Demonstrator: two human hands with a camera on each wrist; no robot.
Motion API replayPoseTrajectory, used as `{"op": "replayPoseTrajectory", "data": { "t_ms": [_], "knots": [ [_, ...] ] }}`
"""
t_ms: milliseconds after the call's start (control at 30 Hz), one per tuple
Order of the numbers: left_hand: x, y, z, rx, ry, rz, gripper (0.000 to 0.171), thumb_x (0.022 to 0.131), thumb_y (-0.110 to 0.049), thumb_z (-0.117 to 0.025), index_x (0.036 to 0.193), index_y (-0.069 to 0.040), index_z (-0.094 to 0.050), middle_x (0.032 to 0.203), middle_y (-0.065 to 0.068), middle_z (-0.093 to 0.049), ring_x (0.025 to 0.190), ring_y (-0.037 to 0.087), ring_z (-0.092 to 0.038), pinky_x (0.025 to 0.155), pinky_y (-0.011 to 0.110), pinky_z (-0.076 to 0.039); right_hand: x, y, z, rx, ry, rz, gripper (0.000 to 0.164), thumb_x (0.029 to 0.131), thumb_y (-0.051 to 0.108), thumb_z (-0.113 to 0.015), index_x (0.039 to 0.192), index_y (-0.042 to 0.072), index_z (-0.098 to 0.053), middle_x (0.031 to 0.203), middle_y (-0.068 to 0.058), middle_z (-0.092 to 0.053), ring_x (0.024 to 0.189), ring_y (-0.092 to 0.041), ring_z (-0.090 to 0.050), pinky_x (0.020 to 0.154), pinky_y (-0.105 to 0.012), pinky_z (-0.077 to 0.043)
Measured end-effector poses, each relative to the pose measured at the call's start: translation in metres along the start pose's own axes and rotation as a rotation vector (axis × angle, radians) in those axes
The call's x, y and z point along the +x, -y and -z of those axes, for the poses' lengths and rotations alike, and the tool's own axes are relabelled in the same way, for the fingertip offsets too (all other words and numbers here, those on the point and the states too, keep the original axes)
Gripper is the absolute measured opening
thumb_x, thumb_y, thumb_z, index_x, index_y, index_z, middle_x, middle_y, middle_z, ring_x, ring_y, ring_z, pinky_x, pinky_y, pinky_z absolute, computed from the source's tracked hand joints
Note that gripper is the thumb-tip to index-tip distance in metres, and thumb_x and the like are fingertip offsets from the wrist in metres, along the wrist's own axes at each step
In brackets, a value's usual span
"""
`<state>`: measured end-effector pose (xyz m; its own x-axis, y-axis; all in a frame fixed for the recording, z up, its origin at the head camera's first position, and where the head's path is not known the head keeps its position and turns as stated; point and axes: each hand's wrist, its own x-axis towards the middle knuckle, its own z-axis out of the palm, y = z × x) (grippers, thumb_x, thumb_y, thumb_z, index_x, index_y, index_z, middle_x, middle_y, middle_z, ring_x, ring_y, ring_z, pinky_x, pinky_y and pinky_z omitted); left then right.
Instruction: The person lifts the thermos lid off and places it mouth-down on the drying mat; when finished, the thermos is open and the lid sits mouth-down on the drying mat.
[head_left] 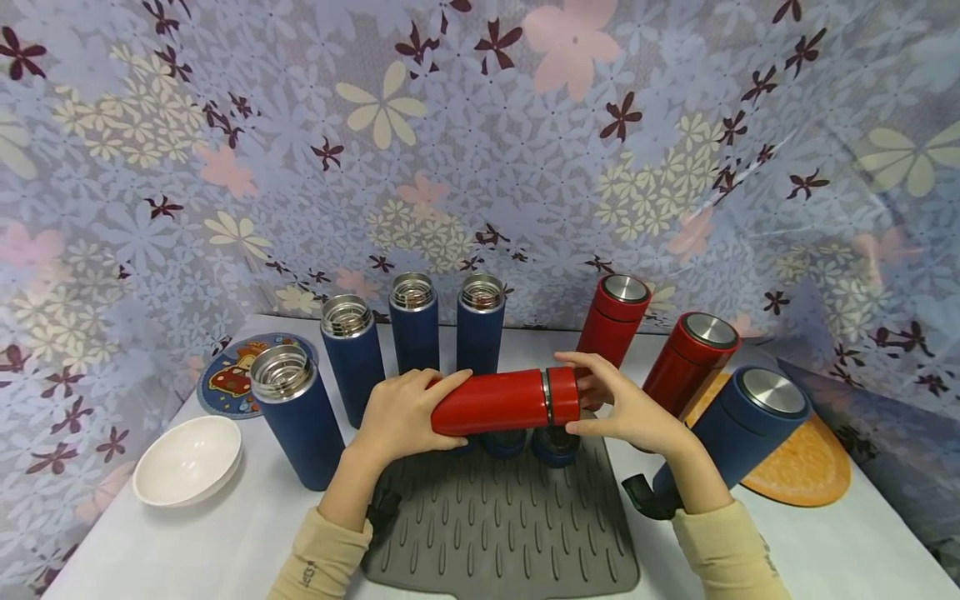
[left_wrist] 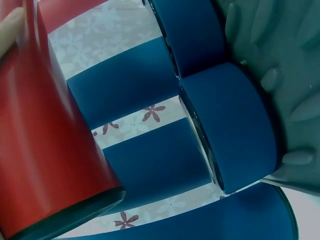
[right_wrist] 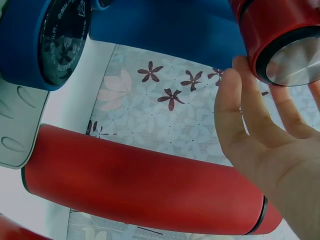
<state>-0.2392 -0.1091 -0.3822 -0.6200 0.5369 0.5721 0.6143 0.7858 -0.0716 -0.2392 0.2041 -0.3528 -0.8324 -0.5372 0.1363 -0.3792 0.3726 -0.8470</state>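
My left hand (head_left: 397,412) grips a red thermos (head_left: 491,402) round its base end and holds it sideways above the grey ridged mat (head_left: 495,533). The thermos lid (head_left: 564,396), ringed by a dark band, points right; its steel disc (right_wrist: 296,62) faces my right hand (head_left: 630,404). That hand has its fingers spread around the lid's end, fingertips right at the lid's edge in the right wrist view. Below the thermos, several blue lids (head_left: 555,450) sit at the mat's back edge, partly hidden behind it. The left fingers are mostly out of the left wrist view.
Several blue thermos bodies (head_left: 300,425) without lids stand left and behind. Two lidded red thermoses (head_left: 686,362) and a lidded blue one (head_left: 750,425) stand right. A white bowl (head_left: 191,462) and a cartoon placemat (head_left: 217,383) lie left; an orange round mat (head_left: 806,462) lies right.
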Motion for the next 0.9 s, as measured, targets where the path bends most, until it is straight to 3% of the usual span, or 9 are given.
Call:
{"op": "replayPoseTrajectory", "data": {
  "t_ms": [133, 267, 333, 400, 467, 533, 667, 767, 900],
  "knots": [
    [0.000, -0.004, 0.001, 0.012, -0.007, 0.001, 0.079, 0.058, -0.065, -0.073, 0.127, -0.029, -0.055, 0.095, 0.002, -0.065, 0.078, 0.017, -0.062, 0.059, 0.032, -0.053, -0.001, 0.000, 0.002, -0.030, 0.013, 0.032, 0.082, 0.074, 0.007, -0.076, 0.142, 0.015, -0.032, 0.127, -0.010, -0.037, 0.105, -0.031, -0.048, 0.080, -0.040, -0.050],
    [-0.001, -0.007, 0.001, 0.027, -0.011, -0.002, 0.077, 0.060, -0.064, -0.073, 0.126, -0.029, -0.056, 0.094, 0.001, -0.065, 0.078, 0.017, -0.062, 0.060, 0.032, -0.053, -0.002, 0.002, 0.003, 0.028, 0.047, -0.008, 0.074, 0.087, 0.016, -0.063, 0.146, 0.013, -0.020, 0.136, -0.018, -0.024, 0.112, -0.038, -0.044, 0.081, -0.043, -0.049],
    [-0.001, -0.009, 0.002, 0.027, -0.012, 0.001, 0.076, 0.059, -0.063, -0.073, 0.126, -0.029, -0.056, 0.094, 0.001, -0.065, 0.078, 0.017, -0.062, 0.060, 0.032, -0.053, -0.002, 0.005, 0.002, 0.033, 0.040, -0.087, 0.062, 0.095, 0.028, -0.050, 0.147, 0.014, -0.018, 0.135, -0.021, -0.029, 0.108, -0.036, -0.049, 0.080, -0.044, -0.049],
    [-0.002, -0.011, 0.003, 0.025, -0.011, 0.005, 0.076, 0.059, -0.062, -0.074, 0.126, -0.029, -0.056, 0.094, 0.002, -0.065, 0.078, 0.017, -0.062, 0.060, 0.032, -0.053, -0.002, 0.007, 0.002, 0.025, 0.030, -0.168, 0.054, 0.099, 0.038, -0.037, 0.144, 0.011, -0.024, 0.124, -0.022, -0.043, 0.096, -0.034, -0.057, 0.077, -0.042, -0.049],
    [-0.002, -0.012, 0.003, 0.023, -0.010, 0.009, 0.076, 0.059, -0.062, -0.074, 0.125, -0.029, -0.056, 0.094, 0.002, -0.065, 0.078, 0.017, -0.062, 0.060, 0.032, -0.053, -0.001, 0.010, 0.001, 0.010, 0.027, -0.245, 0.052, 0.099, 0.042, -0.034, 0.138, 0.009, -0.033, 0.103, -0.020, -0.057, 0.079, -0.029, -0.062, 0.071, -0.039, -0.049],
    [-0.002, -0.014, 0.004, 0.026, -0.007, 0.012, 0.076, 0.060, -0.062, -0.073, 0.126, -0.029, -0.056, 0.094, 0.001, -0.065, 0.078, 0.016, -0.062, 0.060, 0.032, -0.053, -0.001, 0.011, 0.001, 0.001, 0.034, -0.274, 0.049, 0.098, 0.042, -0.037, 0.133, 0.007, -0.039, 0.090, -0.018, -0.060, 0.069, -0.027, -0.062, 0.065, -0.036, -0.048],
    [-0.003, -0.016, 0.005, 0.029, -0.015, 0.015, 0.076, 0.059, -0.062, -0.074, 0.125, -0.029, -0.056, 0.093, 0.001, -0.065, 0.077, 0.016, -0.062, 0.059, 0.032, -0.053, -0.004, 0.008, 0.001, 0.050, 0.061, -0.226, 0.046, 0.095, 0.032, -0.049, 0.134, 0.011, -0.037, 0.102, -0.017, -0.058, 0.084, -0.029, -0.059, 0.071, -0.037, -0.050],
    [-0.004, -0.017, 0.006, 0.027, -0.029, 0.016, 0.076, 0.058, -0.062, -0.074, 0.124, -0.029, -0.057, 0.092, 0.001, -0.065, 0.076, 0.017, -0.062, 0.059, 0.032, -0.053, -0.007, 0.006, 0.002, 0.113, 0.083, -0.148, 0.054, 0.091, 0.021, -0.057, 0.138, 0.011, -0.032, 0.117, -0.017, -0.050, 0.100, -0.031, -0.053, 0.079, -0.040, -0.050],
    [-0.004, -0.020, 0.007, 0.018, -0.035, 0.024, 0.077, 0.057, -0.061, -0.075, 0.124, -0.028, -0.057, 0.092, 0.002, -0.065, 0.076, 0.017, -0.062, 0.059, 0.033, -0.053, -0.012, 0.006, 0.005, 0.123, 0.077, -0.041, 0.062, 0.083, 0.010, -0.067, 0.136, 0.008, -0.033, 0.119, -0.018, -0.047, 0.100, -0.034, -0.053, 0.079, -0.041, -0.050]
  ]
}}
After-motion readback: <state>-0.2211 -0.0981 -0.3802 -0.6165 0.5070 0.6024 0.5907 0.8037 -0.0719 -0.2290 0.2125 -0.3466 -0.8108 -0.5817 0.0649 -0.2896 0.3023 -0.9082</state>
